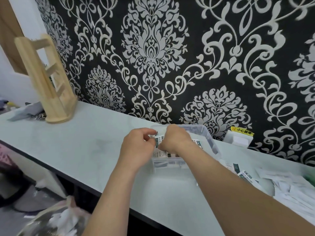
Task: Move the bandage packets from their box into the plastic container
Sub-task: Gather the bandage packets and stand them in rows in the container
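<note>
A clear plastic container point(210, 142) stands on the pale table against the patterned wall. Both my hands are over its near left part. My left hand point(138, 147) and my right hand point(175, 139) hold a white and green bandage box point(161, 153) between them, fingers curled on it above the container. My right hand hides most of the box and what lies inside the container. More white and green boxes point(245, 177) and a heap of white bandage packets point(293, 186) lie on the table to the right.
A wooden rack point(46, 79) stands at the back left of the table point(81, 142). A white wall socket with a yellow label point(238, 137) sits behind the container. Bags and clutter point(56, 217) lie below the table's front edge.
</note>
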Motion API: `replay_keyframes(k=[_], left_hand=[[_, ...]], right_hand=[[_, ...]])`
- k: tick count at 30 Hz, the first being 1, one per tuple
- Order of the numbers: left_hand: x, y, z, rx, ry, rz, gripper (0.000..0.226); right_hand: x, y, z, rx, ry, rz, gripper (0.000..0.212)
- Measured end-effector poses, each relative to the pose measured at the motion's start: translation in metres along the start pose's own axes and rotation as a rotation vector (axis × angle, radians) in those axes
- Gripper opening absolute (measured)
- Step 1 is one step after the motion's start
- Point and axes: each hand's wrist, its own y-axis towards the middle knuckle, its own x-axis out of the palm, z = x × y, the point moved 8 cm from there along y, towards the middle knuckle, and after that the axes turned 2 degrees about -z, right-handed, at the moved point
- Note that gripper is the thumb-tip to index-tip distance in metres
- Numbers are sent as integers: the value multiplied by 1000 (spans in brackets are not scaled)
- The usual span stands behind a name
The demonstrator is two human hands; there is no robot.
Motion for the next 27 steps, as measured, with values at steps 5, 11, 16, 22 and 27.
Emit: replay_keyframes(k=[5,11,16,22,27], left_hand=[[-2,1,0,17,7,14,25],[-9,-2,7,92,10,89,26],[-12,-19,52,422,-63,184,27],[41,-60,107,638,-122,-33,23],[132,-87,114,639,362,-506,33]], right_hand=[[5,3,1,-8,21,-7,12],[-16,-2,13,-19,109,55,11],[-59,-31,31,-110,403,199,24],[-99,-73,102,-105,562,372,29],[-92,-91,168,11,364,286,22]])
